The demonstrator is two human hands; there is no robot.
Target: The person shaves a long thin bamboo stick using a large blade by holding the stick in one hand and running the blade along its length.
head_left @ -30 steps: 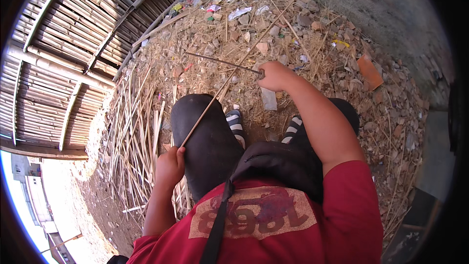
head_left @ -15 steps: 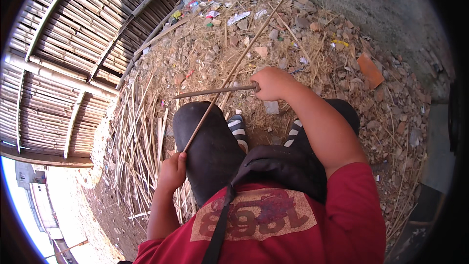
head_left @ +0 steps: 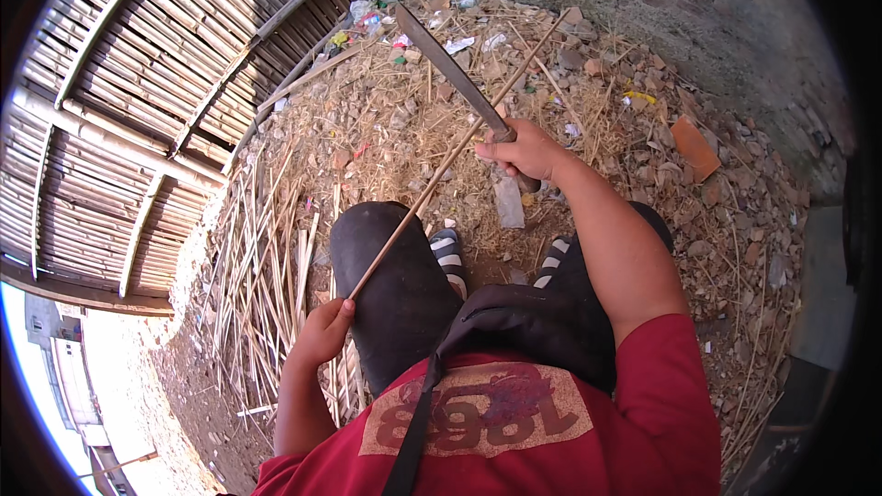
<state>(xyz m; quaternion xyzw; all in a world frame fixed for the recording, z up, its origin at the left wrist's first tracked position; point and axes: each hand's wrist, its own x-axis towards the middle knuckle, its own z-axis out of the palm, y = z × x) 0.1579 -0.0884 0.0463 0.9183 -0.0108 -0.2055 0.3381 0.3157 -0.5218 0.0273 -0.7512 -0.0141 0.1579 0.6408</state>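
Observation:
My left hand (head_left: 323, 331) is closed on the near end of a long thin bamboo strip (head_left: 432, 186). The strip slants over my left knee, away and to the right. In my right hand (head_left: 525, 154) is the handle of a machete (head_left: 452, 69); its dark, broad blade points away and to the left, tip raised. Near the handle, the strip passes close to the base of the blade; whether they touch, I cannot tell. Part of the handle shows below my right fist.
Many split bamboo strips (head_left: 253, 266) lie to my left. A slatted bamboo panel (head_left: 119, 129) stands beyond them. Rubble, straw and litter cover the ground ahead, with an orange tile piece (head_left: 695, 149) at right. A brick wall (head_left: 680, 28) rises at the back.
The machete has swung from lying level across the strip to pointing up and away. My right hand has turned and shifted slightly right. My left hand has moved slightly nearer with the strip.

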